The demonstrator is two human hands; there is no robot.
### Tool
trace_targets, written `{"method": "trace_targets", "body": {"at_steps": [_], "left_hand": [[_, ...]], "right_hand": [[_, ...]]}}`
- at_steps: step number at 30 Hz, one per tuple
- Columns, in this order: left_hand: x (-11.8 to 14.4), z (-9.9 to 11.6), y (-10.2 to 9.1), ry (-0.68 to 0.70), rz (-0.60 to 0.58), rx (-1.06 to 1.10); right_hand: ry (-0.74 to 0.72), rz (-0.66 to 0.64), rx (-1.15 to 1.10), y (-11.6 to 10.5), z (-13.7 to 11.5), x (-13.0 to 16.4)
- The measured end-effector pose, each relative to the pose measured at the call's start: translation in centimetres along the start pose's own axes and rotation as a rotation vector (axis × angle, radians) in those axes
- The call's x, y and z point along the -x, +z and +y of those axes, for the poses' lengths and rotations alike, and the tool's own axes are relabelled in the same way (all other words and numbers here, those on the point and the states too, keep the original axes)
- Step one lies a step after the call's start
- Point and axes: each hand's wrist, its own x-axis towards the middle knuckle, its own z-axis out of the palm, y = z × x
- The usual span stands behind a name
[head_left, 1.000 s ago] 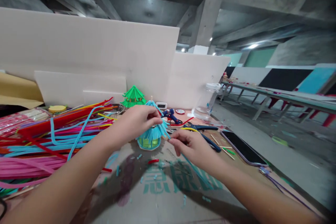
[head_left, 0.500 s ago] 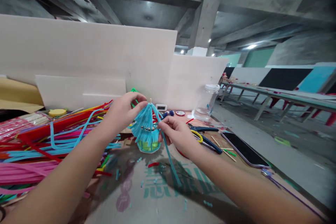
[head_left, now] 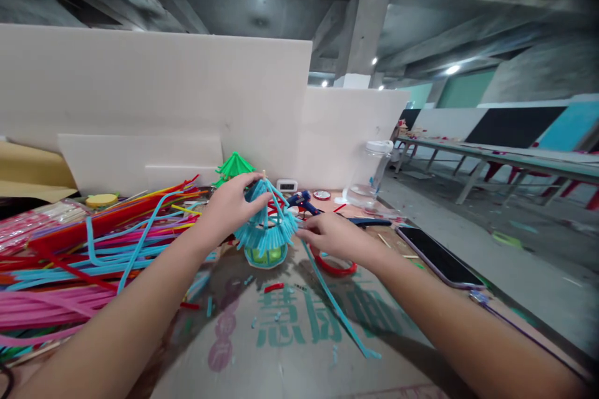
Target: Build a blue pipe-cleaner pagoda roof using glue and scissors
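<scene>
While both hands worked at the middle of the bench, the head view showed these things:

Left hand: the left hand [head_left: 234,202] was closed on the upper part of the blue pipe-cleaner model [head_left: 266,227], fingers curled over its top near the small wooden stick that stood out of the peak.

Right hand: the right hand [head_left: 334,237] lay just right of the model, fingertips pinching a blue pipe cleaner [head_left: 337,308] at the model's fringed edge.

Blue pipe-cleaner model: it stood upright at the middle of the bench [head_left: 290,349], a blue fringed roof over a yellow-green base, between the two hands.

Blue pipe cleaner: it trailed from the right hand's fingertips toward the near right across the bench, its free end lying on the printed cardboard.

Red ring: a red ring [head_left: 334,267] lay on the bench under the right hand.

Far side: a green model [head_left: 233,166] stood behind the left hand, and a blue glue gun [head_left: 303,201] lay just behind the blue model.

Left side: a heap of coloured pipe cleaners [head_left: 84,249] covered the bench.

Right side: a phone [head_left: 437,259] lay flat near the bench edge, and a clear jar [head_left: 372,174] stood farther back.
</scene>
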Motion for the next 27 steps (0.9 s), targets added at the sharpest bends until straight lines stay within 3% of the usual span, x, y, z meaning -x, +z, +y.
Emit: {"method": "trace_targets", "body": {"at_steps": [4,9,16,23,27], "left_hand": [[-0.3,-0.8,-1.1,-0.002,-0.061,0.055],[-0.7,-1.7,-2.2,-0.018,-0.082,0.072],[-0.8,-2.6,-3.4,-0.040,-0.170,0.108],[-0.8,-2.9,-3.7,-0.015,-0.211,0.160],[-0.8,-3.2,-3.9,-0.045,-0.272,0.236]], "right_hand": [[0.050,0.078,0.197,-2.0,1.1,0.1],[0.166,0.079,0.110,-3.4,4.9,-0.7],[0.243,0.102,0.055,0.6,9.0,-3.5],[0.242,0.046,-0.046,2.6,9.6,-8.2],[0.263,0.103,-0.107,3.7,9.3,-9.4]]}}
